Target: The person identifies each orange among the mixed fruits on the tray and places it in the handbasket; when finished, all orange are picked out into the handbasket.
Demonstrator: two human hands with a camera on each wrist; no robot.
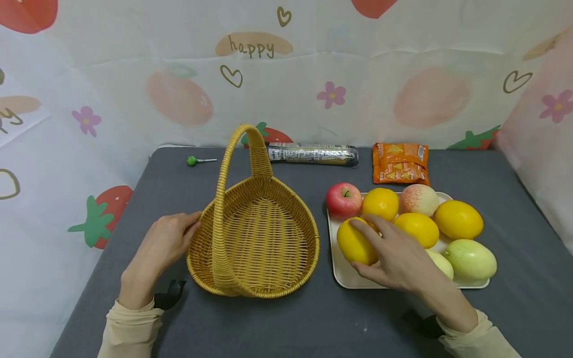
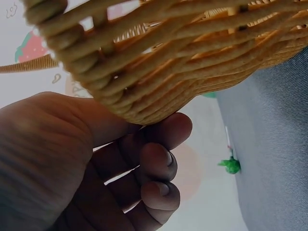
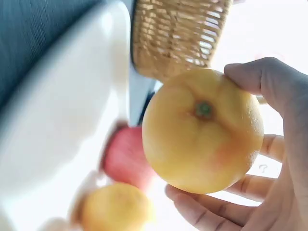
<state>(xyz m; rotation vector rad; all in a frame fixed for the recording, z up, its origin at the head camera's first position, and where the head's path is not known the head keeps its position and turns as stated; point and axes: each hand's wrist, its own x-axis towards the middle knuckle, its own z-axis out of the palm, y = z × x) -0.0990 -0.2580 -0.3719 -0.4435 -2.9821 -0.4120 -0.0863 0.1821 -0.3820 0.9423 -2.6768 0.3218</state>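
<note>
My left hand [image 1: 165, 243] pinches the left rim of a wicker basket [image 1: 268, 238] with a tall arched handle; nothing lies inside it. In the left wrist view, the thumb and index finger [image 2: 175, 130] meet at the woven edge. My right hand [image 1: 398, 253] grips a yellow-orange orange [image 1: 355, 242] above the left part of a white tray [image 1: 351, 276]. A green stem spot shows on the orange [image 3: 202, 130] in the right wrist view, with thumb and fingers around its side. Close behind it are a red apple [image 1: 343, 200] and another orange [image 1: 380, 204].
The tray also bears a peach [image 1: 418, 200], yellow lemon-like fruits [image 1: 458, 220] and pale green oval fruits [image 1: 471, 259]. Along the back lie a green lollipop [image 1: 192, 161], a long silver-and-black packet [image 1: 313, 154] and an orange snack bag [image 1: 400, 164]. A printed cloth [image 1: 277, 99] hangs behind.
</note>
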